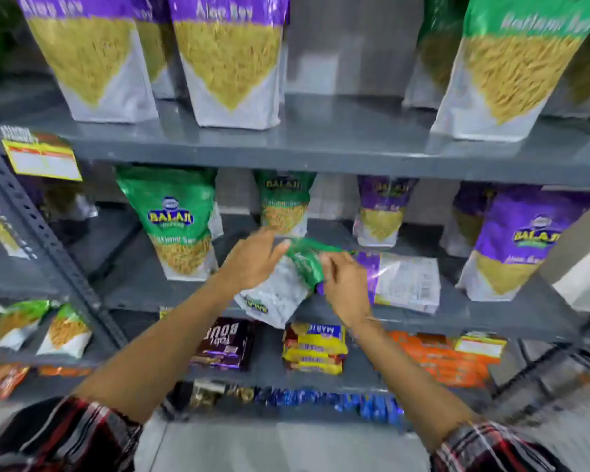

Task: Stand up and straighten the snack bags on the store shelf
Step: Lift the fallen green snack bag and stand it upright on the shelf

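A green and silver snack bag (280, 291) lies tilted at the front edge of the middle shelf (491, 318), its back side up. My left hand (252, 258) rests on its upper left side and my right hand (346, 284) pinches its green top. Just right of it a purple bag (406, 284) lies flat on its face. Upright on the same shelf stand a green bag (178, 219) at the left, a purple bag (511, 240) at the right, and smaller green (284, 202) and purple (382, 212) bags at the back.
The upper shelf (321, 144) holds large upright purple-topped bags (229, 59) and a green-topped one (511, 66). Below are biscuit packs (314, 349), a dark chocolate pack (225, 345) and orange packs (440, 359). A slotted grey upright (48, 240) and a yellow price tag (43, 158) stand left.
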### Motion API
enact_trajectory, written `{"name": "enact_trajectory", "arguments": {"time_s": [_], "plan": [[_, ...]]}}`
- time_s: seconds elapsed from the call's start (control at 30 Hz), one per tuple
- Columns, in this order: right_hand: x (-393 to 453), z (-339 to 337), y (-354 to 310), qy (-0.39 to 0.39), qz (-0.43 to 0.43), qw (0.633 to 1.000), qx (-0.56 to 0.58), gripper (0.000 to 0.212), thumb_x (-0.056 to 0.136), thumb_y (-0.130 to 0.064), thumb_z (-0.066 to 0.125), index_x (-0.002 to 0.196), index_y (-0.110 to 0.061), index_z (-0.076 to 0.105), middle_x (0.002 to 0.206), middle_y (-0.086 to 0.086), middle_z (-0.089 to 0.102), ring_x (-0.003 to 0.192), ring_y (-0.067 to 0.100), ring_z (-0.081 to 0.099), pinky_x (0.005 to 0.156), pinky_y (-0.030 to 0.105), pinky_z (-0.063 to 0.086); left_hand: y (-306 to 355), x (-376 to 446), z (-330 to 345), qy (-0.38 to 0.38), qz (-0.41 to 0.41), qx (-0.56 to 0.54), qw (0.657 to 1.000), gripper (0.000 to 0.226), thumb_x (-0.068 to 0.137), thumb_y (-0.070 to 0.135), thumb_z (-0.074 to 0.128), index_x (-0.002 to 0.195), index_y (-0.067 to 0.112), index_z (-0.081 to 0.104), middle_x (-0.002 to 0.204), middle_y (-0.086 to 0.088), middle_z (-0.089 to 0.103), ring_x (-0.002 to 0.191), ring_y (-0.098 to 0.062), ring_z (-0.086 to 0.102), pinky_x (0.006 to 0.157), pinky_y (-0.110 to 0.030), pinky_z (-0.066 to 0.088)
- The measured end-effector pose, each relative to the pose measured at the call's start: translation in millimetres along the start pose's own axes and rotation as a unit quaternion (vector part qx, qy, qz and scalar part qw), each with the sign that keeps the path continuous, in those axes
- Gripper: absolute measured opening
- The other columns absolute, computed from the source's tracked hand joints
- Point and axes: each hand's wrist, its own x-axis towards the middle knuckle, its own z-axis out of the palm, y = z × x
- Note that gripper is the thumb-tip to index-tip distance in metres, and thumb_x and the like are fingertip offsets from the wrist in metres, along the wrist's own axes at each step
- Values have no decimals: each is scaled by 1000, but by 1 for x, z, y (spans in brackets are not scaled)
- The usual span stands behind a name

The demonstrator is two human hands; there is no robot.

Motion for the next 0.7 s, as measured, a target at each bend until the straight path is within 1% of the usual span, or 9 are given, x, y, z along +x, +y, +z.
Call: {"name": "enact_trajectory", "arguments": {"time_s": [0.07,0.13,0.2,0.27,0.33,0.43,0.57,0.63,0.7], "plan": [[7,20,18,-82,111,990,-12,41,95,-29,43,65,-3,56,78,30,62,76,38,59,66,39,31,-25,13,14,-31,-75,-43,996,52,97,46,30,131,9,43,111,-18,60,110,-38,56,79,-39,43],[12,42,35,-188,256,948,15,43,90,-41,49,62,-10,56,76,23,59,75,28,56,65,34,35,-47,22,24,-64,-205,-63,975,55,98,44,29,132,3,42,114,-23,59,115,-40,52,87,-42,42],[17,62,47,-223,355,901,110,42,76,-58,59,83,-16,65,88,9,62,83,21,55,74,34,43,-59,27,35,-101,-270,-46,957,63,96,51,26,136,4,39,137,-24,47,128,-39,43,105,-44,34],[23,79,61,-233,423,855,190,64,61,-65,66,103,-16,64,106,4,67,96,23,61,84,37,49,-66,28,40,-134,-297,-61,944,65,96,53,27,139,6,38,146,-18,41,134,-36,38,110,-43,29],[26,92,68,-262,462,813,237,78,52,-68,70,108,-15,62,112,4,67,101,24,63,87,39,53,-73,29,40,-143,-338,-127,921,68,93,56,34,137,5,41,139,-10,45,132,-31,41,110,-40,31],[33,99,65,-285,502,762,292,77,45,-67,78,100,-15,62,102,3,69,94,22,65,86,42,53,-80,39,44,-217,-298,-149,918,75,89,65,26,141,12,37,147,-5,39,135,-23,38,111,-34,30],[27,102,63,-293,475,777,291,30,76,-41,71,95,-21,59,97,0,66,90,17,62,82,37,52,-87,46,52,-246,-294,-222,897,53,94,43,44,136,11,42,137,-7,50,97,-8,57,76,-14,47],[23,102,63,-276,478,773,313,21,79,-27,71,95,-20,60,104,4,67,90,18,62,86,40,53,-89,45,48,-266,-274,-255,888,63,79,54,62,123,11,51,118,-2,59,83,-4,61,62,-8,50],[18,102,63,-261,482,765,338,21,79,-17,71,98,-15,62,101,4,69,85,18,64,80,40,56,-96,44,42,-274,-264,-259,888,72,64,62,71,115,14,52,103,5,59,87,-6,61,62,-7,50]]}}
